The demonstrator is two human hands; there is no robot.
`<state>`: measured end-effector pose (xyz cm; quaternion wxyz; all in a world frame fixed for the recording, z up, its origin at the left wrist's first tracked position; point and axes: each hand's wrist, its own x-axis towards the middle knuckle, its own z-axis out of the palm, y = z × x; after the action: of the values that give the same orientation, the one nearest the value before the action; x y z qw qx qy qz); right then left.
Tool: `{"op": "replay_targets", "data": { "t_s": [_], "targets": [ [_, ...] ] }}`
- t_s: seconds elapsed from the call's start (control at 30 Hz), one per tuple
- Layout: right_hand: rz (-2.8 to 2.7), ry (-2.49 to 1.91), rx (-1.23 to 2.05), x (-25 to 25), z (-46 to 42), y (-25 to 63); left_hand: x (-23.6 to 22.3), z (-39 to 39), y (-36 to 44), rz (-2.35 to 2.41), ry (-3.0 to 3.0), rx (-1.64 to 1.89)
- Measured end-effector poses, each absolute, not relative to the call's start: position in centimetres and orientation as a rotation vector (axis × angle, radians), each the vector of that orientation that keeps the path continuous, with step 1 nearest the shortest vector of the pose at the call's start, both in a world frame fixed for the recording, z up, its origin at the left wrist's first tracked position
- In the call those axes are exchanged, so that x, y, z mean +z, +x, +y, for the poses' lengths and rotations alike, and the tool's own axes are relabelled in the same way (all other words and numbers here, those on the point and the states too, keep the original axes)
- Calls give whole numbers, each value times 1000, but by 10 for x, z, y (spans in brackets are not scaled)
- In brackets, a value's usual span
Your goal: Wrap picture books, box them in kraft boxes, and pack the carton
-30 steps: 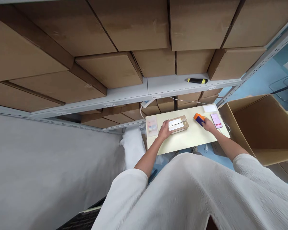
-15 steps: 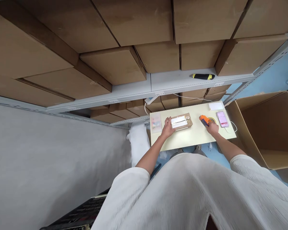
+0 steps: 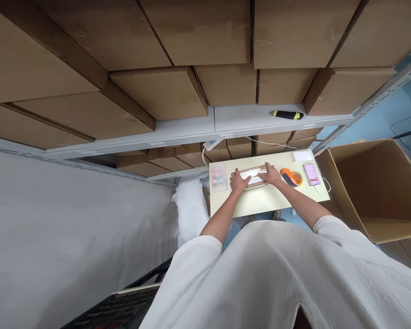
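A small cardboard box (image 3: 254, 180) with a white label on top sits on the cream tabletop (image 3: 270, 201). My left hand (image 3: 239, 182) grips its left end, thumb reaching over the label. At the right end, my right hand (image 3: 270, 174) grips it too, with the thumb pressed on top. Parts of both ends are hidden under the fingers. Just right of my right hand lies an orange and blue tape dispenser (image 3: 289, 175) with a yellow-edged roll.
A phone (image 3: 311, 173) and a white pad (image 3: 303, 156) lie on the right of the table, a clear plastic case (image 3: 219, 177) on the left. Behind runs a grey shelf (image 3: 188, 130) of cartons with a utility knife (image 3: 287, 114). A large open carton (image 3: 356, 205) stands right.
My right hand has let go of the tape dispenser, which now lies on the table, and has moved left onto the box. My left hand stays at the box's left end.
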<state>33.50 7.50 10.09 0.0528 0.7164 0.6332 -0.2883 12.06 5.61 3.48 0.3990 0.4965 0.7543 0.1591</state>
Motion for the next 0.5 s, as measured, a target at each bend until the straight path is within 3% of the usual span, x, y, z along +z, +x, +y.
{"op": "replay_targets", "data": {
  "t_s": [0.5],
  "targets": [
    [1986,2129,-829,101,74,339,46,55,111,1866,1318,363]
  ]
}}
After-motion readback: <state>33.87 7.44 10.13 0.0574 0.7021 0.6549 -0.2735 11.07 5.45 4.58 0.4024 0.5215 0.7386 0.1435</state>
